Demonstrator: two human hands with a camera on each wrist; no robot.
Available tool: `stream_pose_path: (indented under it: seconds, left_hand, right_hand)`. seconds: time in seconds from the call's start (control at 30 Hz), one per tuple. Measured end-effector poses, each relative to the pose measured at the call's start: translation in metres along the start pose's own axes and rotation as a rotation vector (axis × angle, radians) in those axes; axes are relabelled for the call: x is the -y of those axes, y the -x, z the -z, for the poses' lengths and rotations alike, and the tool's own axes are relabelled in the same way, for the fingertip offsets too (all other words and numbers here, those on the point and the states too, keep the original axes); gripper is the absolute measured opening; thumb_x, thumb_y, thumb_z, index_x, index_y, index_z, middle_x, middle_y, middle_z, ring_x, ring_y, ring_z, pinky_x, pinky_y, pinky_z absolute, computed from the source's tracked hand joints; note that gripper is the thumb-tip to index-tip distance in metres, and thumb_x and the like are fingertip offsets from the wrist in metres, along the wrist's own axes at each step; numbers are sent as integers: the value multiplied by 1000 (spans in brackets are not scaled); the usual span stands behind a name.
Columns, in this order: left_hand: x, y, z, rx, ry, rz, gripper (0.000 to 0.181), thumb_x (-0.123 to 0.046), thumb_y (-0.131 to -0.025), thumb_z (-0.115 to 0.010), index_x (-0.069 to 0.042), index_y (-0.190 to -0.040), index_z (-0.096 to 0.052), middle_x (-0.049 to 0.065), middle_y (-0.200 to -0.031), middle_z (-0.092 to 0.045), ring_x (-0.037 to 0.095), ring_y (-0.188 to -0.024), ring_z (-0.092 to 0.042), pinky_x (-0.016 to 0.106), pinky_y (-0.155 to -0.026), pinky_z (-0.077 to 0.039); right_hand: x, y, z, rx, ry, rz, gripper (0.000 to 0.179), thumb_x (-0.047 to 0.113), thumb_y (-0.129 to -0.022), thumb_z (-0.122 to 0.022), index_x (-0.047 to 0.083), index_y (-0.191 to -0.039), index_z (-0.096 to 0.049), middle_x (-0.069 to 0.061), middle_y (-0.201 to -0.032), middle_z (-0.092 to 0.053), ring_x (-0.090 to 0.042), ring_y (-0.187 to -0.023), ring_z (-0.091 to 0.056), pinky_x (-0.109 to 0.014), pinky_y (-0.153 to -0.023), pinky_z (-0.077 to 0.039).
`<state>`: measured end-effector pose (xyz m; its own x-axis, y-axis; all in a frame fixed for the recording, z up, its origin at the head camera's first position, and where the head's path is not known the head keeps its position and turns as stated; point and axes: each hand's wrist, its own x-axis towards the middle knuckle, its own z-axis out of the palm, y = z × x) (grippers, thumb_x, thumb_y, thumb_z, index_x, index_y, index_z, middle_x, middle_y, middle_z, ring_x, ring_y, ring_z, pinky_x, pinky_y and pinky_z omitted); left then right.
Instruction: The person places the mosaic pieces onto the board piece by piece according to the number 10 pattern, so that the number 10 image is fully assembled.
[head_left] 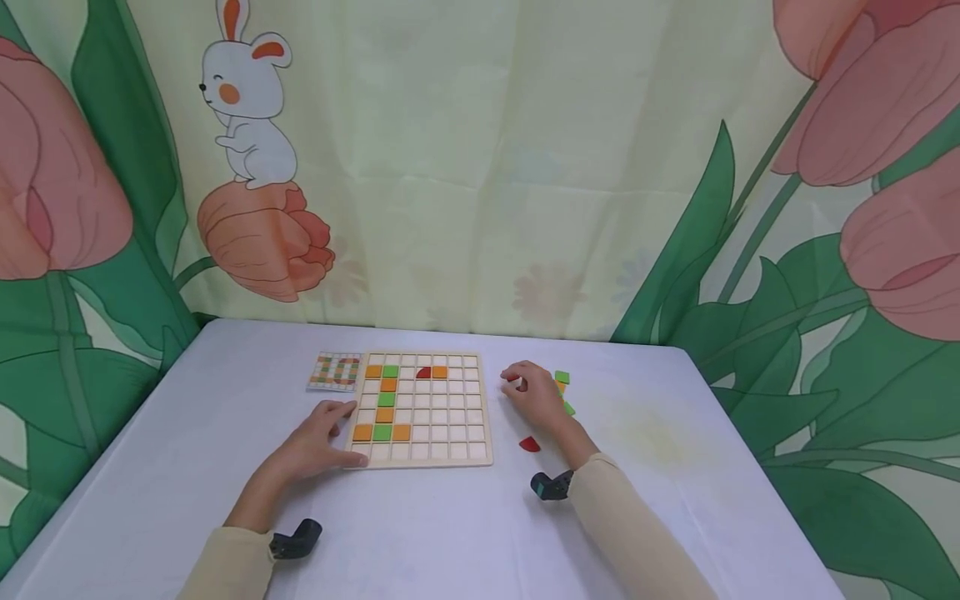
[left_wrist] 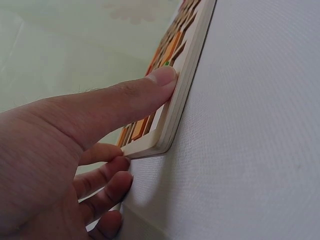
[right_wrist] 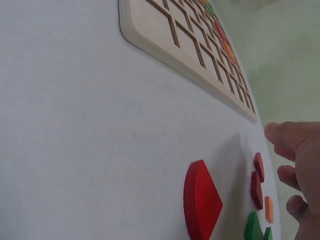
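Observation:
A pale wooden grid board (head_left: 447, 434) lies on the table, with orange, green and red tiles in some of its cells. My left hand (head_left: 317, 442) is at its near left corner; in the left wrist view the thumb (left_wrist: 162, 76) presses on the rim while the fingers touch the side edge. To the right of the board, my right hand (head_left: 536, 396) hovers with loosely bent fingers, and no tile shows between them. Close below that hand lies a red quarter-circle tile (head_left: 529, 444). Green tiles (head_left: 562, 377) and other loose pieces are partly hidden behind the hand.
A small printed pattern card (head_left: 334, 372) lies against the board's far left side. In the right wrist view, smaller red tiles (right_wrist: 256, 190), an orange tile (right_wrist: 269, 209) and a green tile (right_wrist: 253, 227) lie below the fingers. A patterned curtain (head_left: 480, 167) hangs behind the table.

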<state>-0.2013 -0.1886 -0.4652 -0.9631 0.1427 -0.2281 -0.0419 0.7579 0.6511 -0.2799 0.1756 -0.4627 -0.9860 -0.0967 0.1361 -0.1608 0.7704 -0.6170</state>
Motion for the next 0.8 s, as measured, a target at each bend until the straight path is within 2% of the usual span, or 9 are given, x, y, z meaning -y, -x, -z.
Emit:
stream_pose_path:
  seconds: [0.1,0.23,0.33,0.5,0.8]
  left_hand:
    - [0,1,1,1,-3,1,106,-48,-64,-87,-12,-150,-35,14,-138,-40,27,-108,-46,37,-78,-44]
    - [0,1,2,3,-2,-4,106,-48,-64,-86,-11,-150,-35,15,-137,-39,27,-107,-46,37,-77,-44]
    - [1,0,1,4,2,-10,106,-48,-65,-86,-11,-150,-34,15,-137,-40,27,-107,-46,36,-77,-44]
    - [2,-2,1,5,7,-9,107,-48,-65,-86,-12,-150,-34,14,-137,-39,26,-107,-45,34,-75,-42]
    - [2,-2,1,1,12,-1,107,-48,-64,-87,-11,-150,-35,13,-137,-40,26,-107,-46,34,-76,-43]
  right_hand:
    - [-6,2,5,6,14,-27,17,20,-88,-71,17,-105,-72,-1,-115,-64,-18,-85,-51,-26,-70,-45]
    - [-12,3,11,16,30,-60,19,20,-88,-71,17,-107,-72,-2,-119,-63,-19,-90,-53,-29,-75,-49]
    - [-15,1,14,18,27,-77,19,19,-88,-71,16,-108,-72,-4,-121,-63,-21,-99,-57,-35,-85,-53]
    - [-17,-7,10,20,44,-68,23,17,-88,-70,13,-110,-71,-7,-121,-64,-25,-116,-57,-43,-99,-48]
    - [-16,-19,-2,27,130,-98,30,18,-87,-72,10,-115,-69,-8,-116,-63,-25,-111,-58,-40,-96,-50]
